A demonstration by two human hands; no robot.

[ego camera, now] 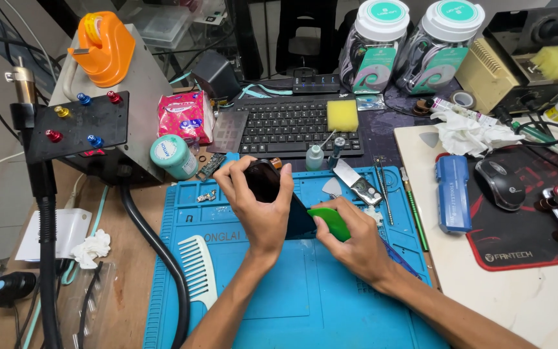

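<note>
Blue rubber mat [279,304] fills the lower middle of the frame, with a white comb [200,271] lying on its left part and a black hose [156,249] curving down beside it. Just above the centre, the left hand [259,207] is closed around a dark phone [265,181], gripping it tilted on edge above the mat. Right of it, the right hand [356,242] pinches a green pick [330,223], whose tip touches the phone's lower edge. By the look of it, the step in hand is prying the phone open along that edge; the next move calls for a steady hold and a shallow, gentle slide of the pick. Further right lie a metal scraper [356,183], a blue case [453,192] and a black mouse [502,183]
</note>
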